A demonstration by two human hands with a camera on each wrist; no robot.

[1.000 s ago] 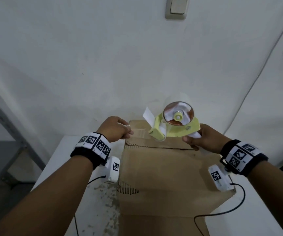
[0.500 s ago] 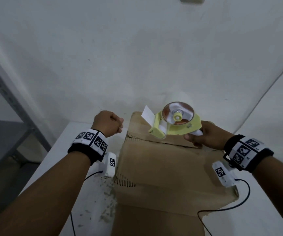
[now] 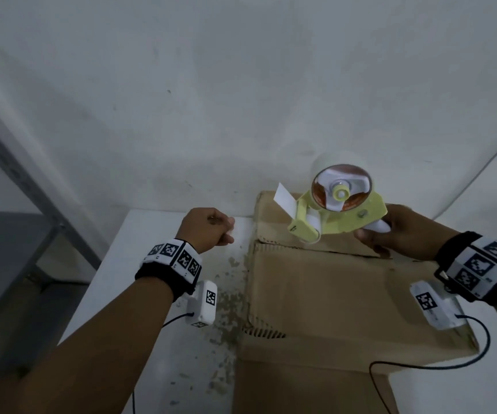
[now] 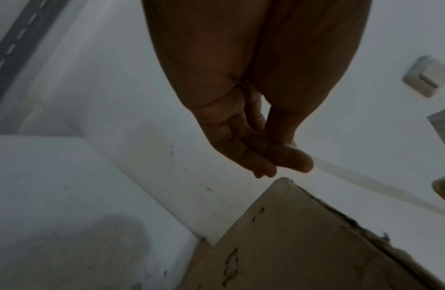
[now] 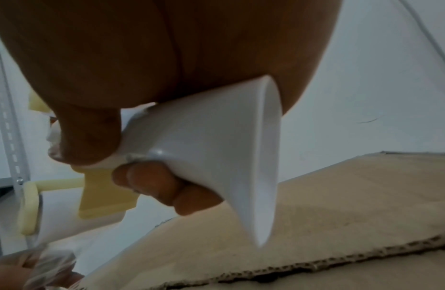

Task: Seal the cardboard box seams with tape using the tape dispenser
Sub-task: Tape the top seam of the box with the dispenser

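Since the earlier frames, the left hand has drawn away from the far corner of the cardboard box and now hangs beside the box, over the table. Its fingers are curled; a faint clear sliver may lie between the fingertips (too small to confirm), so what it holds, if anything, cannot be told.

The right hand is wrapped round the white handle of the yellow tape dispenser, held just above the box's far flap, roller end pointing away from the grip toward the left hand. A short white tab of tape stands free ahead of the roller.

Progress, as judged: early. The seam below the grip shows bare, ragged cardboard with no tape visible; every seam in view appears unsealed.

The box stands on a white table, its paint chipped beside the box. Behind is a white wall with a switch; grey metal shelving stands well beyond the left hand.
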